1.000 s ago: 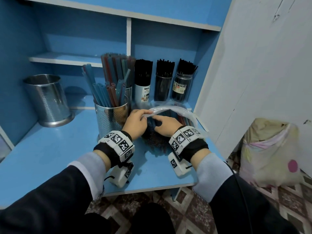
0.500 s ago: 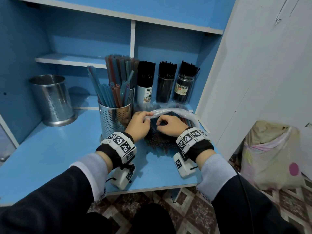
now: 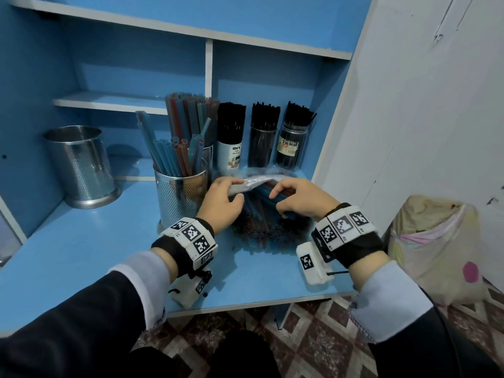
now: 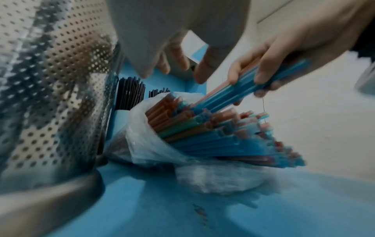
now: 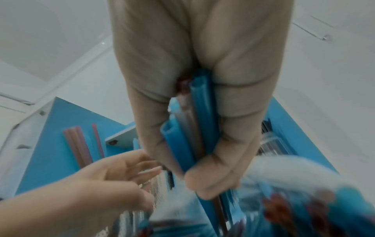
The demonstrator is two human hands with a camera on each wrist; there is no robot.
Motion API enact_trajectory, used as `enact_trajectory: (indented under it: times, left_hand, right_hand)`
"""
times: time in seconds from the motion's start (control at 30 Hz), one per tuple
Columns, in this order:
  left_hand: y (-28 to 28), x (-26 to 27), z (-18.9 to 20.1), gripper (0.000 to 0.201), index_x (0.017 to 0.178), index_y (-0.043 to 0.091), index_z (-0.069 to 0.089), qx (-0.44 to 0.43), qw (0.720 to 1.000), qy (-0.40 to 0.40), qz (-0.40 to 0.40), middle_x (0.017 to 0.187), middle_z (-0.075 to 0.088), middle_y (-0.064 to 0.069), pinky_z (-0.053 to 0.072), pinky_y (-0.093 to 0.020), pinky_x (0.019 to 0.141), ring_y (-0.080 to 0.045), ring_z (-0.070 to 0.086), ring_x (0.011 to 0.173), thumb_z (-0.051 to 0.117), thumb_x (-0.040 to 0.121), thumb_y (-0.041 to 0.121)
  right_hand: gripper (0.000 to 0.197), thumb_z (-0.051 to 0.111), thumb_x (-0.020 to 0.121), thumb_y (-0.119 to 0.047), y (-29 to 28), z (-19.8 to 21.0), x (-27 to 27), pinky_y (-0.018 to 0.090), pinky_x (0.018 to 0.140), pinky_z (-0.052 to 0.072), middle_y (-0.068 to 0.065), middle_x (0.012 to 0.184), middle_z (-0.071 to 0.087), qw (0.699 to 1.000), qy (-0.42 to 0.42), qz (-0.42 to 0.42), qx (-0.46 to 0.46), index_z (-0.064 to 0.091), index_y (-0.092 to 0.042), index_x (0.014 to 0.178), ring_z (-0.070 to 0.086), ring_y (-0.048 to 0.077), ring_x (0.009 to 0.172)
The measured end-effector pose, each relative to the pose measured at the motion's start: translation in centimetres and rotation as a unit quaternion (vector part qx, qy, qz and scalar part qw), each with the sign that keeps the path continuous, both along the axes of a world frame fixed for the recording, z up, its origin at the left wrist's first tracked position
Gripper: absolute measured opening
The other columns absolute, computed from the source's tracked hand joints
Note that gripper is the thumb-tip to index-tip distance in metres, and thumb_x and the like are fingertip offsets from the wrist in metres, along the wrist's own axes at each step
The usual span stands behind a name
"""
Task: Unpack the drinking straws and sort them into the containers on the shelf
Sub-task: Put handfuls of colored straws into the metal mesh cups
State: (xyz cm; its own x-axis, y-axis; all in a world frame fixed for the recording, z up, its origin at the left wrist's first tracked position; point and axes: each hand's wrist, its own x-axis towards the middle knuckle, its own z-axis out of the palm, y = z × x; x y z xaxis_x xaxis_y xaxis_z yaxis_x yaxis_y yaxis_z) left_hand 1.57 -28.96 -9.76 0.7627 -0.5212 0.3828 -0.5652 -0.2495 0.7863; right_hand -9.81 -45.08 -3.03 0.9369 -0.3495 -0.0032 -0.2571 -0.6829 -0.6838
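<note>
Left hand [image 3: 222, 205] pinches plastic bag [image 4: 154, 149] mouth open beside perforated cup [image 3: 181, 197]; right hand [image 3: 297, 199] fingers [image 4: 261, 70] grip few straws [image 4: 243, 89], probably so they slide free.

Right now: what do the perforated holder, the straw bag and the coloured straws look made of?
Perforated holder: looks like steel, shiny, with punched holes and reflections.
Straw bag: thin clear plastic film, crinkled and see-through.
Coloured straws: likely translucent plastic, smooth hollow tubes, blue and reddish.
</note>
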Motion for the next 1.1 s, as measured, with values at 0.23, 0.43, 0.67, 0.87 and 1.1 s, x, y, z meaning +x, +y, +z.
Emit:
enact_trajectory:
  times: [0.23, 0.43, 0.67, 0.87, 1.1]
  left_hand:
    - [-2.7, -1.6, 2.9, 0.086, 0.145, 0.022, 0.037, 0.081, 0.964, -0.176, -0.18, 0.153, 0.036, 0.003, 0.025, -0.027, 0.116, -0.012, 0.027, 0.144, 0.084, 0.073, 0.031]
    - [-5.1, -3.8, 4.3, 0.047, 0.127, 0.018, 0.061, -0.033, 0.973, -0.105, -0.201, 0.119, 0.068, 0.004, 0.05, -0.022, 0.09, -0.01, 0.063, 0.109, 0.077, 0.083, 0.017]
    - [-2.8, -5.9, 7.4, 0.03, 0.073, 0.03, 0.047, -0.145, 0.968, -0.003, -0.207, 0.053, 0.05, 0.021, 0.034, -0.011, 0.05, 0.002, 0.045, 0.049, 0.069, 0.091, 0.02]
    - [2.1, -5.7, 8.0, 0.028, 0.073, 0.011, 0.049, -0.16, 0.966, 0.046, -0.197, 0.056, 0.051, 0.005, 0.044, -0.029, 0.056, -0.013, 0.05, 0.053, 0.073, 0.088, 0.015]
    - [6.1, -3.5, 3.0, 0.014, 0.083, 0.005, 0.064, -0.064, 0.968, 0.157, -0.186, 0.075, 0.066, -0.005, 0.053, -0.026, 0.072, -0.015, 0.063, 0.073, 0.077, 0.083, 0.011]
  right_hand:
    - [0.028, 0.068, 0.073, 0.002, 2.3, 6.1, -3.7, 0.028, 0.056, 0.048, 0.005, 0.063, 0.065, 0.988, 0.111, 0.045, -0.094, 0.068, -0.023, 0.086, 0.056, 0.018, 0.047]
    - [0.04, 0.076, 0.081, -0.022, 4.6, 11.4, -7.2, 0.017, 0.074, 0.049, -0.023, 0.077, 0.067, 0.981, 0.066, 0.088, -0.157, 0.066, -0.034, 0.117, 0.061, -0.006, 0.068]
    - [0.036, 0.074, 0.084, -0.038, 7.5, 14.1, -8.0, 0.015, 0.085, 0.049, -0.008, 0.121, 0.057, 0.945, -0.257, 0.125, -0.157, 0.063, -0.031, 0.118, 0.061, -0.001, 0.102]
    - [0.031, 0.07, 0.088, -0.023, 10.0, 12.6, -4.9, 0.028, 0.094, 0.048, -0.002, 0.112, 0.054, 0.876, -0.448, 0.103, -0.146, 0.06, -0.01, 0.115, 0.059, 0.012, 0.103]
    - [0.031, 0.056, 0.098, -0.036, 11.8, 8.5, -1.7, 0.016, 0.098, 0.042, -0.012, 0.122, 0.065, 0.949, -0.201, 0.187, -0.156, 0.067, -0.021, 0.123, 0.056, -0.003, 0.112]
